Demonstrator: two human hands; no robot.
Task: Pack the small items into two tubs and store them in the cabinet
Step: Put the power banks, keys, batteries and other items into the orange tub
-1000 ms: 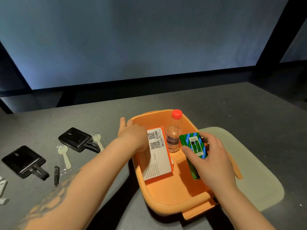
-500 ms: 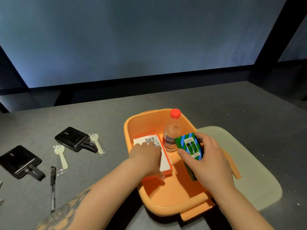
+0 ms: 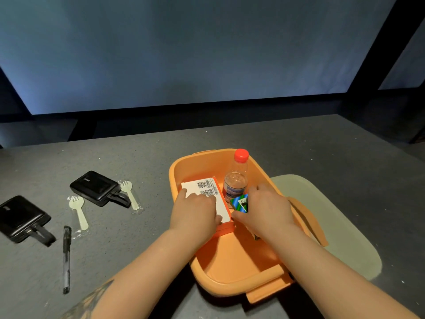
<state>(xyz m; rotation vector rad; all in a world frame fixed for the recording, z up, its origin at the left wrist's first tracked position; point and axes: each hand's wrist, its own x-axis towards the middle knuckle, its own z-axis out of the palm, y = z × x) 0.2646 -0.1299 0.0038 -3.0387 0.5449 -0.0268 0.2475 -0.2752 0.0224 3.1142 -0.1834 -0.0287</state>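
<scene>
Fingers of the left hand [image 3: 195, 211] lie flat on a white box [image 3: 207, 196] printed with QR codes and barcodes, inside the orange tub [image 3: 230, 275]. Beside it the right hand [image 3: 266, 210] grips a green-and-blue carton [image 3: 239, 203], its lettering unreadable. Behind them stands a red-capped bottle [image 3: 236, 178]. Two black cases [image 3: 96, 187], spoons [image 3: 79, 211] and a pen [image 3: 66, 259] lie on the table [image 3: 138, 162].

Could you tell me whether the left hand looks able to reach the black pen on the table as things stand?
Probably yes: the left hand rests on the white box, and bare table lies between it and the pen.
</scene>
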